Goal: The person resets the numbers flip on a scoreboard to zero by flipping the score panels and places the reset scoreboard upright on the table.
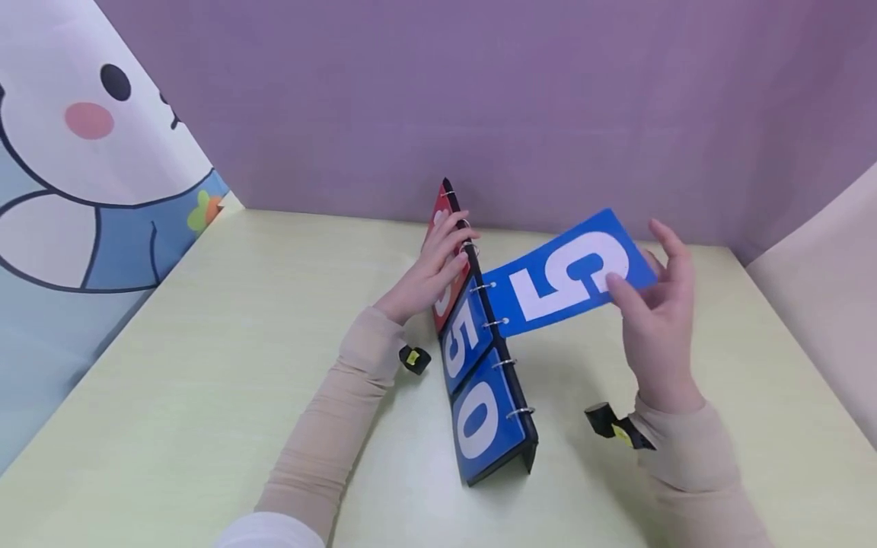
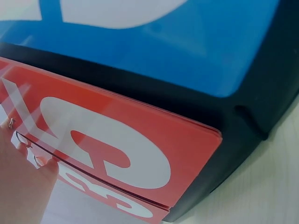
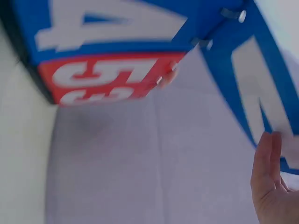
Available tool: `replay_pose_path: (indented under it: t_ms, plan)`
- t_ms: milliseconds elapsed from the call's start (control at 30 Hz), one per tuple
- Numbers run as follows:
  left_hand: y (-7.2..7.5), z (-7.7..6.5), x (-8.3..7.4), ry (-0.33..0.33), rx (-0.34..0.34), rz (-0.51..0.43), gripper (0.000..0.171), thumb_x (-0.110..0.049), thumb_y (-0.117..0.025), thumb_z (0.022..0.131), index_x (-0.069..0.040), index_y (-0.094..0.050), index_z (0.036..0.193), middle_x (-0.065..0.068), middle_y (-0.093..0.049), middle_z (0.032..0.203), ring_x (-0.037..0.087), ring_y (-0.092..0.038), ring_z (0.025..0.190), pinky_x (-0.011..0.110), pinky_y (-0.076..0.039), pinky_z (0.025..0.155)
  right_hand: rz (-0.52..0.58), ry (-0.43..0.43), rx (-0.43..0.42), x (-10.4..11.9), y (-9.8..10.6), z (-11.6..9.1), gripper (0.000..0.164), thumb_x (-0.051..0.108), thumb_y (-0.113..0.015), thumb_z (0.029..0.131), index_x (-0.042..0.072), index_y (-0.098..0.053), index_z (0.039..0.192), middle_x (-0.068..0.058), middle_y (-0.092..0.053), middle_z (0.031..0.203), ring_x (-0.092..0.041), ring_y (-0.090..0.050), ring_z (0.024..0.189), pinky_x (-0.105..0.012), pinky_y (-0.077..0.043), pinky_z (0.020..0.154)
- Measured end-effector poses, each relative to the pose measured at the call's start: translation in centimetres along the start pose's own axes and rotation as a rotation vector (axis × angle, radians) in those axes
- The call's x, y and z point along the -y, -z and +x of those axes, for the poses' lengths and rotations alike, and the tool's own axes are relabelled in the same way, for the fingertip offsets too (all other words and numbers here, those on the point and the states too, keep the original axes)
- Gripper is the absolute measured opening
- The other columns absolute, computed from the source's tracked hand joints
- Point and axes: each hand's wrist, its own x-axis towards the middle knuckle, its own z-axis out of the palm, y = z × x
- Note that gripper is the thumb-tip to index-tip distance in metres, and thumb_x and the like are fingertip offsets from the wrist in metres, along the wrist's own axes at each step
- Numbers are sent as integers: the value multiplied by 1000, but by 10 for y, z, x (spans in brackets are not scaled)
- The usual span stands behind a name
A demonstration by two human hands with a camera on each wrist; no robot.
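Observation:
A tabletop flip scoreboard (image 1: 489, 396) stands tent-like, its black frame carrying ringed number cards. My left hand (image 1: 435, 266) rests on its upper red end, fingers reaching to the top ridge beside the rings. My right hand (image 1: 654, 320) pinches the outer end of a blue number card (image 1: 510, 304) marked 5, thumb on the printed face. This card is lifted off to the right, still on its two rings. Below it lie a blue 5 card (image 1: 462, 339) and a blue 0 card (image 1: 477, 420). In the right wrist view, the far side shows a blue 4 card (image 3: 112, 23).
The scoreboard stands on a pale table (image 1: 329, 289). Behind rises a purple backdrop (image 1: 411, 114), with a cartoon-printed cloth (image 1: 62, 167) at the left and a pale wall (image 1: 822, 289) at the right. Small black wrist devices (image 1: 414, 358) hang at both cuffs.

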Motion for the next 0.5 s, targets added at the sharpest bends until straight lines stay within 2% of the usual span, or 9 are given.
replay_pose_path:
  t_ms: [133, 200, 300, 400, 500]
  plan:
    - [-2, 1, -1, -2, 4, -7, 41, -26, -40, 100, -14, -39, 139, -3, -9, 158, 14, 9, 147, 54, -6, 113, -43, 94, 74, 4, -15, -7, 67, -10, -52, 86, 10, -25, 144, -11, -56, 116, -14, -62, 99, -21, -51, 83]
    - [-3, 2, -1, -1, 7, -7, 41, -27, -39, 100, -15, -39, 139, -3, -9, 158, 14, 8, 147, 54, -6, 113, -34, 137, 133, 3, -19, -9, 67, -12, -52, 85, 9, -26, 143, -10, -57, 120, -15, -62, 103, -23, -51, 84]
    - [-3, 3, -2, 4, 9, -7, 41, -28, -39, 100, -18, -39, 139, -5, -8, 158, 13, 7, 147, 53, -7, 113, -79, 196, 236, -1, -25, -11, 65, -12, -53, 85, 6, -27, 142, -8, -57, 123, -14, -63, 106, -24, -51, 84]
    - [-2, 4, -3, 4, 8, -8, 41, -28, -39, 100, -17, -39, 139, -5, -8, 158, 14, 6, 147, 53, -8, 113, -193, 224, 327, -6, -29, -13, 66, -13, -56, 84, 2, -29, 142, -9, -55, 125, -10, -62, 105, -22, -51, 82]
    - [-2, 5, -4, 2, 7, -8, 40, -27, -38, 100, -16, -39, 139, -3, -8, 158, 16, 4, 147, 54, -9, 112, -352, 190, 382, -9, -33, -14, 69, -13, -60, 81, 2, -31, 142, -16, -53, 127, -4, -61, 102, -20, -51, 81]
